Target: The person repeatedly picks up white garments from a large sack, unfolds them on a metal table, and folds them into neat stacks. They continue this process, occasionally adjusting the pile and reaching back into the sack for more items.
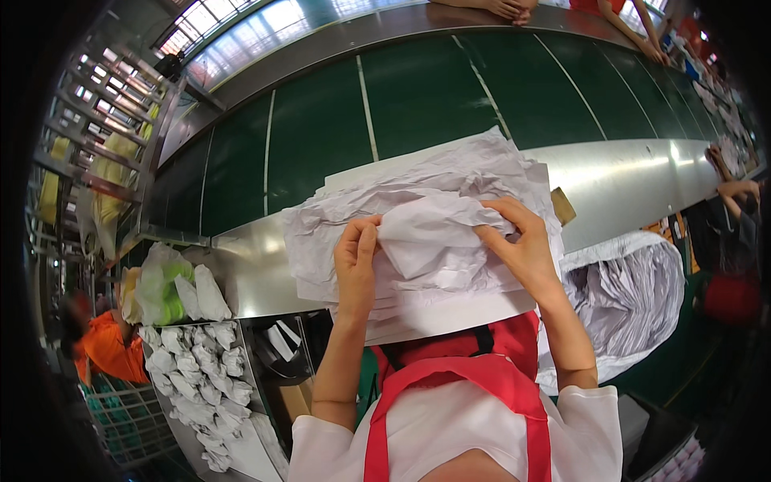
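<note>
Between my two hands is a crumpled sheet of white paper point(430, 233), partly folded over on itself. My left hand point(357, 255) pinches its left edge between thumb and fingers. On the other side my right hand point(522, 239) grips the right edge, thumb in front. Beneath lies a thick stack of wrinkled white paper sheets point(317, 241), resting on a flat white board point(466, 315) at the near edge of a metal counter. Whether anything is wrapped inside the held sheet cannot be seen.
Beyond the metal ledge point(634, 173) runs a green conveyor belt point(426, 96) with white cross lines. Many small paper-wrapped bundles point(201, 369) lie at lower left. A large sack of folded paper point(634, 289) stands at right. Other people's hands point(510, 10) rest across the belt.
</note>
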Tool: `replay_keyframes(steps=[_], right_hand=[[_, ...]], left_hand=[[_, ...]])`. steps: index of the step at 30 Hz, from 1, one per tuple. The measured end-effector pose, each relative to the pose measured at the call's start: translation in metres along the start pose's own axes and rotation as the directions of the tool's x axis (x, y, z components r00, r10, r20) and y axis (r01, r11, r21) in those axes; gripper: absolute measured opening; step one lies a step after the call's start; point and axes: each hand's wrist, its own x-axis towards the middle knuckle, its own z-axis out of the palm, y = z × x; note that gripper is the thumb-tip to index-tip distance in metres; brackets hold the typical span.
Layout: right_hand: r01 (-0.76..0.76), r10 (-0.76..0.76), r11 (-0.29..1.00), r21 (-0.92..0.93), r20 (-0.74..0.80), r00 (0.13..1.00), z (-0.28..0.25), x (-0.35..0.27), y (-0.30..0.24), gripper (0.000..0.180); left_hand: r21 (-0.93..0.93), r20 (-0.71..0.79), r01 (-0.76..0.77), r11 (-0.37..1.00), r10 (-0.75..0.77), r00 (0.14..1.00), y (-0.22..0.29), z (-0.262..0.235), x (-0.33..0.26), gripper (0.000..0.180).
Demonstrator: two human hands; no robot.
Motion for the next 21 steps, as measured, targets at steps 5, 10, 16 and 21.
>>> replay_keyframes(steps=[5,10,16,21], right_hand=[[-0.044,0.053,0.996,0.079,-0.115,0.992,0.003,0.002,0.005,0.029],[0.386,-0.388,0.92,-0.064,-0.266,0.882,0.022,0.01,-0.005,0.043],[0.479,-0.455,0.877,-0.019,-0.353,0.818,0.007,0.009,-0.005,0.035],[0.346,-0.304,0.938,0.006,-0.459,0.835,-0.013,0.009,0.0,0.026]], left_hand=[[-0.025,0.177,0.07,0.997,-0.065,0.982,-0.004,0.003,0.006,0.045],[0.12,0.123,0.227,0.966,-0.242,0.963,-0.033,-0.001,-0.011,0.083],[0.029,0.204,0.233,0.972,-0.234,0.951,-0.014,-0.024,-0.007,0.051],[0.075,0.124,0.065,0.995,-0.074,0.99,0.005,-0.033,0.001,0.053]])
